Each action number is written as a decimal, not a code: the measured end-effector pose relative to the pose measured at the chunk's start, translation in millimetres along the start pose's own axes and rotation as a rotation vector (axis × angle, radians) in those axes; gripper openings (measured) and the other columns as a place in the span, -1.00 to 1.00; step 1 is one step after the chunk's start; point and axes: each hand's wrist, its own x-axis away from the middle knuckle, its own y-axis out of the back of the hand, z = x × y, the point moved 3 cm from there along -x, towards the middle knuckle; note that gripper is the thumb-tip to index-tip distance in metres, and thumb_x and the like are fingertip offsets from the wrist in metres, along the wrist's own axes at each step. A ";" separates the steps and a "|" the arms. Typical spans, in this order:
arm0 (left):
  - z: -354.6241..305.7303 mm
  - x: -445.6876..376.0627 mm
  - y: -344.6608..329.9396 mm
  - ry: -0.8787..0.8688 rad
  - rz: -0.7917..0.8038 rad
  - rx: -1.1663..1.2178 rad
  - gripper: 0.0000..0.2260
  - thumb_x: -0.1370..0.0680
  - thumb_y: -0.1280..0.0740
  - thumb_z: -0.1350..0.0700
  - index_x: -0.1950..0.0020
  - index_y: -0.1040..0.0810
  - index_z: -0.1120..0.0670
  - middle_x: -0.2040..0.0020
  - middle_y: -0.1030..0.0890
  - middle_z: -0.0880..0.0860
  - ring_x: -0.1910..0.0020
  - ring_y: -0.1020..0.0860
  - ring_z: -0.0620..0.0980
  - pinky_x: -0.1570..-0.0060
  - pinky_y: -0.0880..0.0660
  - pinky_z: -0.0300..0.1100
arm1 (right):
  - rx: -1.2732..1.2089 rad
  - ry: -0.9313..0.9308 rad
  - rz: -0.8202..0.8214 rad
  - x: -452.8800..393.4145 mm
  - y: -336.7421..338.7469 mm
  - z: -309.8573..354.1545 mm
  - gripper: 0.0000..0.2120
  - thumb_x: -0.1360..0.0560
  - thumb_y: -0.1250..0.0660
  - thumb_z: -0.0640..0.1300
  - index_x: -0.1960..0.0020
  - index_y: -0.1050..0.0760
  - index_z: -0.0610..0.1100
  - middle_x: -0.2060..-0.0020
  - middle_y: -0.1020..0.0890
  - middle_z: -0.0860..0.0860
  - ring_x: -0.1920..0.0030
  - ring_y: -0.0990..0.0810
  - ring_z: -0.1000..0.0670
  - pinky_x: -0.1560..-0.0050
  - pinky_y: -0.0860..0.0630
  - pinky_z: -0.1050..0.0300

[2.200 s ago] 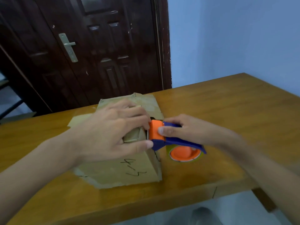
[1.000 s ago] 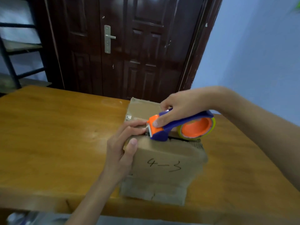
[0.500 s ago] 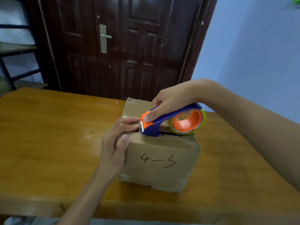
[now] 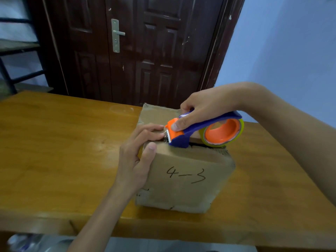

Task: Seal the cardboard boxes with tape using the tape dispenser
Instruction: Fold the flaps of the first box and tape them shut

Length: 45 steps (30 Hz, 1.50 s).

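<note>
The cardboard box (image 4: 183, 175), marked "4-3" on its near face, sits on the wooden counter (image 4: 63, 142) close to the front edge, its top flaps folded down with a dark gap showing along the seam. On top of it rests the tape dispenser (image 4: 201, 131), blue body with an orange roll hub, its toothed cutting end at the box's left top edge. The right hand (image 4: 203, 108) wraps the dispenser's handle from above, index finger laid forward along the orange head; that grip is closed firmly round the tool. The left hand (image 4: 138, 153) braces the box's left corner, thumb on the near face and fingertips pinching at something right by the blade, probably the free end of the tape, though the strip itself is too clear to make out. The step in hand looks like starting a strip across the seam. To do it well, the tape end should be pressed down over the left edge and held there while the dispenser is drawn straight along the gap, kept low and centred so both flaps catch. Fingers should stay clear of the teeth. Behind the counter stands a dark panelled door (image 4: 145, 51).
</note>
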 end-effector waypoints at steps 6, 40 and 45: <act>-13.5 -1.9 4.0 0.090 0.033 0.048 -0.63 -0.67 -0.14 -0.02 -0.08 -0.69 0.13 -0.20 -0.67 -0.03 -0.28 -0.61 0.03 -0.22 -0.48 -0.24 | -0.090 0.006 0.085 8.8 2.7 -5.7 -0.23 -0.21 -0.23 0.58 -0.06 -0.58 -0.04 0.35 -0.65 0.12 0.41 -0.60 0.15 0.34 -0.54 0.29; 31.3 55.8 -21.2 -0.038 -0.025 0.056 -0.47 -0.73 -0.06 -0.25 -0.14 -0.62 0.14 -0.30 -0.62 0.18 -0.30 -0.60 0.16 -0.20 -0.55 -0.08 | 0.052 -0.211 0.204 18.3 -54.0 -45.1 -0.30 -0.32 -0.24 0.63 -0.11 -0.53 0.07 0.09 -0.71 0.06 0.14 -0.72 0.00 0.22 -0.59 0.18; 30.6 55.6 -23.8 -0.046 -0.004 0.046 -0.42 -0.74 -0.05 -0.25 -0.13 -0.64 0.19 -0.30 -0.62 0.17 -0.31 -0.60 0.15 -0.18 -0.56 -0.09 | -0.054 -0.234 0.189 25.7 -66.5 -58.2 -0.38 -0.36 -0.26 0.57 -0.07 -0.51 0.07 0.12 -0.70 0.09 0.17 -0.69 0.03 0.25 -0.55 0.22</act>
